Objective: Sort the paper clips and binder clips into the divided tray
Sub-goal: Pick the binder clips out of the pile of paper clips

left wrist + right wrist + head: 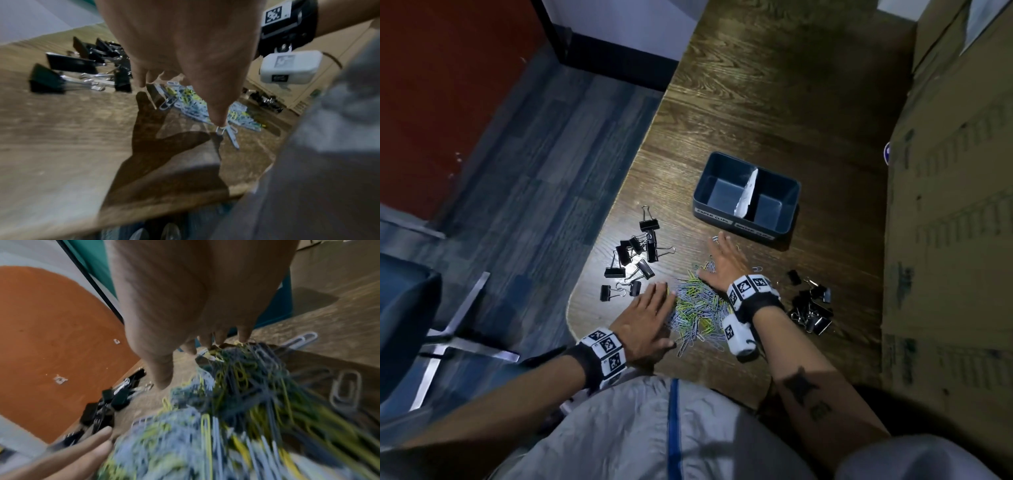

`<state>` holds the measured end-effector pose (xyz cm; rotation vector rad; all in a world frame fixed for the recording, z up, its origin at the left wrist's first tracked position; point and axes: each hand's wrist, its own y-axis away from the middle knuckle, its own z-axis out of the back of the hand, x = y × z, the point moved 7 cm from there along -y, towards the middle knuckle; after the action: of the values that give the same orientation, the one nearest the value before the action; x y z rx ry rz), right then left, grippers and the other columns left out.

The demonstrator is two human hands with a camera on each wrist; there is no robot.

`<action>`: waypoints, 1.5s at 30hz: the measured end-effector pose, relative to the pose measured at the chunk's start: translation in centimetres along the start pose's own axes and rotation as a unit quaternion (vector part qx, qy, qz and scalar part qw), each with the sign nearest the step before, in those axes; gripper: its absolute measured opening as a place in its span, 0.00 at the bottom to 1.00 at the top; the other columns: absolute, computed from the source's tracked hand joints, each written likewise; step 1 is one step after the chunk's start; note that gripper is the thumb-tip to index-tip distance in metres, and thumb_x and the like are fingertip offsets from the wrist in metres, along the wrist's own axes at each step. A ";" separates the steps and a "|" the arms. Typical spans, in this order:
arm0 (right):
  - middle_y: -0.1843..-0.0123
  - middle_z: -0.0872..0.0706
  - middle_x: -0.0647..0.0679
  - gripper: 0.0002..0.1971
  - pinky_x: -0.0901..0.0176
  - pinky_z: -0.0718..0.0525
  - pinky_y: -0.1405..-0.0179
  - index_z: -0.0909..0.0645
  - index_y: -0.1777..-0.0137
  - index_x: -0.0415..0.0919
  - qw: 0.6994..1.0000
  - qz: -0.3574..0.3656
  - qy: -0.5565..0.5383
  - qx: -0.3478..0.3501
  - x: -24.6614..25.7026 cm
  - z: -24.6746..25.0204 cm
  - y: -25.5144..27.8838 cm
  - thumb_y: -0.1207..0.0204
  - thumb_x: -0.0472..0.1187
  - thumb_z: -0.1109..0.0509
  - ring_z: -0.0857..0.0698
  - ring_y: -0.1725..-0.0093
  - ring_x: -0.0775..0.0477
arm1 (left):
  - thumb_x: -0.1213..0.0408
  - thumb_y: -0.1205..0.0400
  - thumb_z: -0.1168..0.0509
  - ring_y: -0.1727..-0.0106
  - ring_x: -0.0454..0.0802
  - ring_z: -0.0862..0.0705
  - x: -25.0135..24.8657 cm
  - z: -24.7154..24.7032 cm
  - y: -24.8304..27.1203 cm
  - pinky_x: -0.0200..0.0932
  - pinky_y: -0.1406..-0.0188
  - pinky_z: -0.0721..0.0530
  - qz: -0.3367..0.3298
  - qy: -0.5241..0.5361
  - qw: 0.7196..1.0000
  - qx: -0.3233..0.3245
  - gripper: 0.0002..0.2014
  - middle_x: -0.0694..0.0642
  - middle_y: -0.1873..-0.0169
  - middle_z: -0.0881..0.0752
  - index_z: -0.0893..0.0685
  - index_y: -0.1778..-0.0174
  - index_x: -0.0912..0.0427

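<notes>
A pile of blue, yellow and silver paper clips (698,310) lies on the wooden table near its front edge. My left hand (654,315) lies flat against the pile's left side with straight fingers. In the left wrist view its thumb touches a few loose paper clips (227,133). My right hand (719,260) rests flat on the pile's far side, fingers (222,337) stretched onto the clips. Black binder clips lie in two groups, one left (633,257) and one right (811,308). The dark blue divided tray (787,186) stands beyond, both halves bare, with a white divider (748,195).
Big cardboard boxes (945,240) wall off the table's right side. The table's rounded edge (571,308) drops to the floor just left of the left binder clips. A chair with a metal base (448,339) stands at the lower left.
</notes>
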<state>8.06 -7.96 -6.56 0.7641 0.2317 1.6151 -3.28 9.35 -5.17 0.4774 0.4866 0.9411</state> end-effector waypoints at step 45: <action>0.31 0.24 0.50 0.26 0.45 0.17 0.37 0.24 0.26 0.50 0.950 -0.150 -0.179 -0.207 -8.1 -4.1 14.4 0.23 0.51 0.26 0.20 0.34 0.44 | 0.46 0.12 0.59 0.16 0.60 0.56 -1.5 9.0 -11.9 0.64 0.19 0.49 0.021 0.105 0.992 -0.062 0.33 0.61 0.16 0.59 0.59 0.16 0.59</action>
<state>-5.97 -17.49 -4.48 0.6443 -0.2398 1.1563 8.85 0.59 -4.73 0.2776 0.6058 1.0623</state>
